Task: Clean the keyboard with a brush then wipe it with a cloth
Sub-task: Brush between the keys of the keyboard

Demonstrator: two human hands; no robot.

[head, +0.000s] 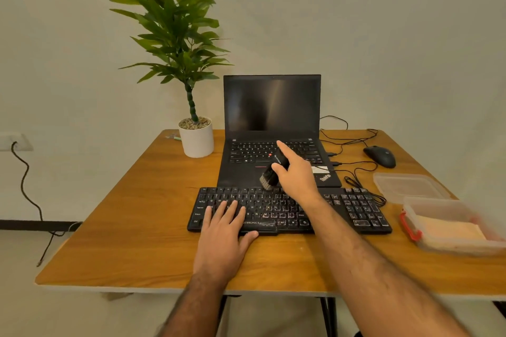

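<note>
Head camera: brush meets the top row of a desk keyboard

Head view shows the right hand [297, 172] wrapped around a dark brush [273, 169], forefinger stretched along the handle, thumb on its near side. Pale bristles point down and left at the keyboard's [356, 209] far edge; whether they touch the keys cannot be told. The left hand [223, 230] lies flat on the keyboard's left half, fingers straight and spread over the keys, thumb along the front edge.

The right forearm crosses the keyboard's middle and hides the keys beneath it. An open laptop [272, 107], screen dark, stands just behind the keyboard, its palm rest partly hidden by the hand and brush. At the right, a clear plastic box [449, 238] with red clips holds something pale and folded, likely the cloth, though blur prevents certainty. Its lid [410, 186] lies just beyond it.

The wooden table [131, 227] shows bare surface left of the keyboard and along the near edge. A potted plant [196, 137] stands at the far left, a mouse [380, 156] with tangled cables at the far right.
</note>
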